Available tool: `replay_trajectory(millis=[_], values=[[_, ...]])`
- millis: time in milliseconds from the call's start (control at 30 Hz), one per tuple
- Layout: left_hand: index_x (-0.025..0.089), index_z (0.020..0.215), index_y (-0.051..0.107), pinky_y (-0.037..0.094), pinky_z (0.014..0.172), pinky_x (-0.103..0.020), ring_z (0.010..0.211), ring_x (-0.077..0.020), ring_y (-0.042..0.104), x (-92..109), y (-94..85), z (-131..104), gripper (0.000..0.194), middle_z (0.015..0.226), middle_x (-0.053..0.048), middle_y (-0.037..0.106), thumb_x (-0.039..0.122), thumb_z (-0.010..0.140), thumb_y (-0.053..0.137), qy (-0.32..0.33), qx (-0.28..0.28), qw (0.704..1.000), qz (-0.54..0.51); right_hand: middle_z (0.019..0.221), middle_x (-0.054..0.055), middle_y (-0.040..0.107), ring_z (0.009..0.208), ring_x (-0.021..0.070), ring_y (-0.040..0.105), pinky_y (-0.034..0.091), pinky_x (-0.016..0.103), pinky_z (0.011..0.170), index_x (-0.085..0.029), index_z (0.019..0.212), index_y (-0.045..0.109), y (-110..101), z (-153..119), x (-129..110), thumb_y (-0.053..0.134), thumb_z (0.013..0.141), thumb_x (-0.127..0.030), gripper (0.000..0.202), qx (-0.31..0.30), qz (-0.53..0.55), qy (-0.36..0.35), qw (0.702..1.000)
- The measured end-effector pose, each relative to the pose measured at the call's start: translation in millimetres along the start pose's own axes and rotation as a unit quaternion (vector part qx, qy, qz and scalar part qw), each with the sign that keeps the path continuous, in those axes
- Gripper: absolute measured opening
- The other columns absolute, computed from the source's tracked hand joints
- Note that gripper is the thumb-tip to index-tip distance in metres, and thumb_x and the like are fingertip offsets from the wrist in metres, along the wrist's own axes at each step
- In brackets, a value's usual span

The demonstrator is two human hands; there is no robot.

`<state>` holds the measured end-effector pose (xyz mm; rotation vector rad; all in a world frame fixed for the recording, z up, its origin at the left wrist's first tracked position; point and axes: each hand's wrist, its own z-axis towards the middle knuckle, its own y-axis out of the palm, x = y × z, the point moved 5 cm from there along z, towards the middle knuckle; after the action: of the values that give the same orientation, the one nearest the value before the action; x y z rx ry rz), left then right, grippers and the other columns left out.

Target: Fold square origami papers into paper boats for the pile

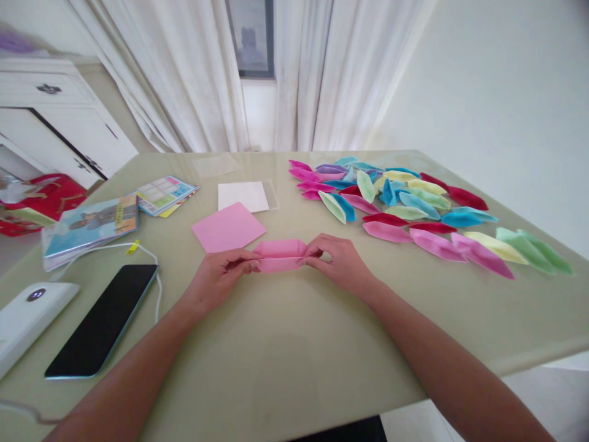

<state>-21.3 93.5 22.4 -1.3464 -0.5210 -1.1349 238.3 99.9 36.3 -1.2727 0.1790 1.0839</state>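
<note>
Between my two hands is a pink folded paper boat [280, 256], long and narrow, with a crease or opening along its middle. My left hand [224, 274] pinches its left end between thumb and fingers. The right end is pinched the same way by my right hand [338, 261]. Just beyond my left hand lies a flat pink sheet of paper [229, 226]. Off to the right, many folded paper boats [391, 197] in pink, blue, green, yellow, red and purple lie in loose rows.
White paper [243, 196] and a clear sleeve [216, 164] lie at the back. At left are booklets [94, 226], colourful cards [166, 193], a black-screened phone [103, 319], a white device [34, 319] and a white cable [159, 294]. The table's edge [506, 368] runs along the right front.
</note>
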Motion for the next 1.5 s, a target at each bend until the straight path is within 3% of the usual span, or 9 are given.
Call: replay_trajectory(millis=[500,967,1333,1500], values=[[0.021,0.094,0.082,0.059,0.070,-0.024,0.075,-0.0179,0.077,-0.6,-0.1,-1.1,0.019,0.083,-0.002,0.083,0.037,0.093,0.073,-0.015,-0.001,1.000,-0.025,0.083,0.002,0.075,0.073,0.0146,0.070,0.053,0.026,0.072,-0.018,0.085,0.080,-0.9,0.4,0.3,0.085,0.090,-0.027,0.012,0.005,0.034,0.021,0.999],[0.021,0.097,0.082,0.060,0.072,-0.026,0.078,-0.0193,0.077,-4.4,-0.3,-2.0,0.021,0.086,-0.003,0.083,0.040,0.094,0.073,-0.015,-0.002,1.000,-0.023,0.088,0.003,0.076,0.077,0.0156,0.070,0.052,0.027,0.074,-0.019,0.091,0.079,-0.4,0.7,3.3,0.077,0.097,-0.020,0.006,0.006,0.019,-0.001,1.000],[0.020,0.098,0.081,0.061,0.072,-0.026,0.079,-0.0197,0.078,-1.9,-0.4,-1.6,0.023,0.088,-0.004,0.084,0.041,0.096,0.072,-0.010,-0.006,1.000,-0.010,0.088,0.003,0.076,0.077,0.0162,0.070,0.052,0.028,0.075,-0.020,0.091,0.078,-0.5,0.5,1.9,0.075,0.098,-0.023,0.009,-0.006,0.018,0.008,1.000],[0.021,0.103,0.080,0.062,0.070,-0.027,0.079,-0.0203,0.079,1.7,-2.6,-6.3,0.025,0.089,-0.003,0.084,0.043,0.097,0.069,0.012,0.040,0.997,0.071,0.103,0.008,0.070,0.087,0.0193,0.068,0.055,0.032,0.078,-0.021,0.101,0.078,-7.7,-1.0,0.8,0.072,0.100,-0.029,0.010,0.065,-0.012,-0.005,0.998]])
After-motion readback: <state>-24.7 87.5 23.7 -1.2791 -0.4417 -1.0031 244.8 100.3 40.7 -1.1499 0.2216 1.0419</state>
